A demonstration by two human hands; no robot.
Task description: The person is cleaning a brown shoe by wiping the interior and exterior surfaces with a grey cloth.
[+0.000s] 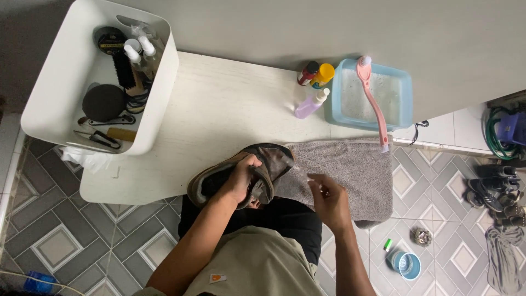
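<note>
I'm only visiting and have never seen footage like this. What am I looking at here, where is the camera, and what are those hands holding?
There is no machine here: a person wears a camera on the head, looking down at their own hands. The left hand grips a worn brown shoe at the edge of a white table. The right hand hovers open over a grey towel. On the table also stand a white bin of brushes, small bottles, and a blue basin with a pink brush.
</note>
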